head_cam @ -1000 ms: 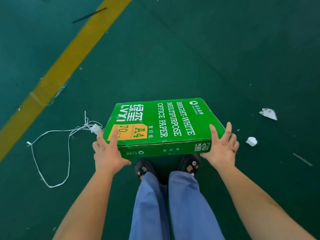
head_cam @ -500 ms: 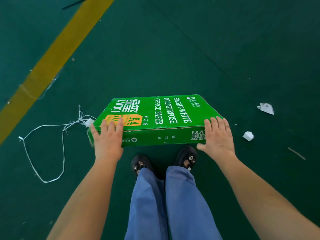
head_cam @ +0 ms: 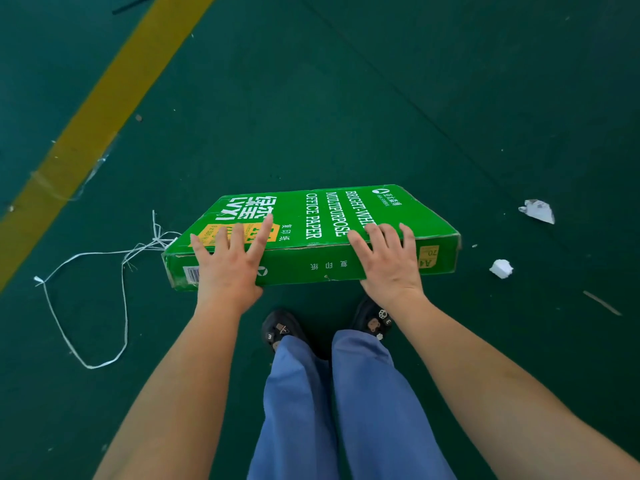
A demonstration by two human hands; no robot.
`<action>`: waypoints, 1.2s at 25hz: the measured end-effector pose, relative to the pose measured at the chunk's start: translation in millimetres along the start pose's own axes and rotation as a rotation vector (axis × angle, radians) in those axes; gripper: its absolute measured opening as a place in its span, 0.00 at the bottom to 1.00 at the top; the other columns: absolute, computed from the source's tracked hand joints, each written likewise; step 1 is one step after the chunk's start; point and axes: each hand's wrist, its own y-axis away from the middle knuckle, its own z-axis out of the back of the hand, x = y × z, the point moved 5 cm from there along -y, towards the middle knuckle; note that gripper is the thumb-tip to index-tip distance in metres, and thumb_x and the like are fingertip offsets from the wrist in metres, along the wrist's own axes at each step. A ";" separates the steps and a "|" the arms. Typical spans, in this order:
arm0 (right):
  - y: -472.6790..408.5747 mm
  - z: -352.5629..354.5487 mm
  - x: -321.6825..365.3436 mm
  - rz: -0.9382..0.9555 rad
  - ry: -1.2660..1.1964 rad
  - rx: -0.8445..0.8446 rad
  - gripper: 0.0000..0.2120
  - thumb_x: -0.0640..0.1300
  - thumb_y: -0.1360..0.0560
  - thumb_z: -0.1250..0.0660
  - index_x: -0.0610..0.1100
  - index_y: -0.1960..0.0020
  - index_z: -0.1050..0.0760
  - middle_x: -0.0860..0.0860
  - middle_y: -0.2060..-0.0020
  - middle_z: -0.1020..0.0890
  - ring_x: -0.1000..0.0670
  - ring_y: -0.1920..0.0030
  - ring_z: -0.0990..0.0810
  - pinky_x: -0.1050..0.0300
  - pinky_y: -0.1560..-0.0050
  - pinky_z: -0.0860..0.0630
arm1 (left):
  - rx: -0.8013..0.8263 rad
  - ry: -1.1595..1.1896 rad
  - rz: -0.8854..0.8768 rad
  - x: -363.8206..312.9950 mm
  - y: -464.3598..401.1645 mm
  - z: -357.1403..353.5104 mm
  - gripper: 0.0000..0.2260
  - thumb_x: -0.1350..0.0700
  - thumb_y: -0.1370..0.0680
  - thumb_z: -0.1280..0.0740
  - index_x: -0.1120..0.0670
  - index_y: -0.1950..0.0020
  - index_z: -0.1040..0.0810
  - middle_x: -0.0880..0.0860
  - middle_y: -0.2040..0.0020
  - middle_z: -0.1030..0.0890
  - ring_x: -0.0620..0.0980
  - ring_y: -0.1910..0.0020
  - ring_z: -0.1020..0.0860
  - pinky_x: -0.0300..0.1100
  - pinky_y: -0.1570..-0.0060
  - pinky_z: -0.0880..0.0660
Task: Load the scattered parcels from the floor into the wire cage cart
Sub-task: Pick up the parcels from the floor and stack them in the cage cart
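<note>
A flat green carton of A4 office paper lies low on the dark green floor just ahead of my shoes. My left hand rests over its near left edge, fingers spread straight on the top and palm against the near side. Over the near edge further right lies my right hand, fingers straight on the top. I cannot tell whether the carton's near edge is off the floor. The wire cage cart is out of view.
A loose white plastic strap is tangled on the floor left of the carton. Two crumpled paper scraps lie to the right. A yellow floor line runs diagonally at the upper left. My black shoes stand close behind the carton.
The carton has come down from being held at its two ends. Both hands have shifted from the ends onto the near long edge, fingers now flat on top.
</note>
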 end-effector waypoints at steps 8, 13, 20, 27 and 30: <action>50.0 31.3 -37.1 -0.084 0.009 0.020 0.38 0.49 0.29 0.31 0.50 0.26 0.47 0.45 0.33 0.35 0.42 0.34 0.35 0.41 0.32 0.42 | -0.008 -0.121 -0.258 -49.0 22.4 51.3 0.42 0.50 0.28 0.31 0.46 0.23 0.56 0.53 0.30 0.34 0.56 0.37 0.29 0.51 0.44 0.29; 180.7 97.0 -49.0 -0.284 -0.166 -0.027 0.37 0.51 0.30 0.31 0.51 0.27 0.46 0.47 0.36 0.33 0.44 0.36 0.34 0.43 0.33 0.41 | -0.057 -0.219 -0.440 -71.4 120.8 144.3 0.41 0.54 0.28 0.32 0.45 0.22 0.54 0.52 0.33 0.33 0.55 0.37 0.28 0.51 0.45 0.29; 459.5 148.7 -16.9 -0.744 -0.484 -0.050 0.42 0.55 0.32 0.28 0.50 0.26 0.48 0.48 0.35 0.32 0.45 0.35 0.33 0.44 0.31 0.39 | -0.165 -0.610 -0.847 -160.0 337.2 264.8 0.41 0.56 0.30 0.30 0.45 0.25 0.51 0.52 0.41 0.29 0.55 0.45 0.24 0.46 0.58 0.31; 715.8 77.8 73.0 -1.224 -0.810 -0.241 0.45 0.57 0.32 0.27 0.49 0.24 0.48 0.49 0.35 0.31 0.46 0.36 0.31 0.46 0.33 0.35 | -0.300 -1.089 -1.252 -305.2 569.6 229.0 0.43 0.54 0.32 0.27 0.47 0.24 0.49 0.54 0.42 0.26 0.57 0.47 0.21 0.48 0.59 0.26; 817.2 13.3 144.4 -1.417 -0.923 -0.280 0.46 0.59 0.33 0.26 0.49 0.25 0.47 0.49 0.35 0.31 0.46 0.36 0.31 0.45 0.33 0.35 | -0.333 -1.279 -1.402 -362.2 675.2 153.8 0.43 0.52 0.32 0.26 0.47 0.25 0.49 0.52 0.45 0.26 0.55 0.49 0.21 0.48 0.58 0.23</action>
